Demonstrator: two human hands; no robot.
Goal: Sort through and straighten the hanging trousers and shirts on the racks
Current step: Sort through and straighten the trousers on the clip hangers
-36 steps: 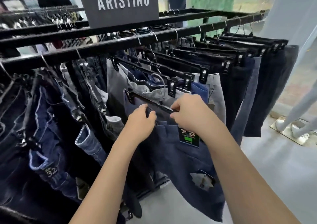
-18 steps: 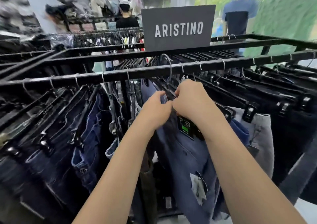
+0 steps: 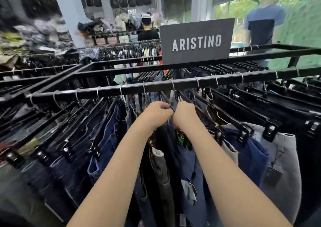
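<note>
Black metal rail (image 3: 156, 87) runs across the middle of the frame, carrying wire hooks and rows of clip hangers. Just below it, at frame centre, the left hand (image 3: 157, 113) and right hand (image 3: 184, 113) meet, knuckles nearly touching. Both have fingers curled tight on the top bar of one black hanger (image 3: 169, 102); neither hand is slack or spread. The fingertips themselves are hidden behind the knuckles. Navy trousers (image 3: 184, 166) hang from that hanger, dropping between the forearms, with a green-and-black tag (image 3: 180, 139) at the waistband. Blue jeans (image 3: 107, 139) crowd the left side. Pale grey trousers (image 3: 284, 157) hang at right. A dark sign (image 3: 197, 41) reading ARISTINO stands on the rack, upper centre-right. A person in a black shirt (image 3: 147, 33) stands beyond, upper centre.
</note>
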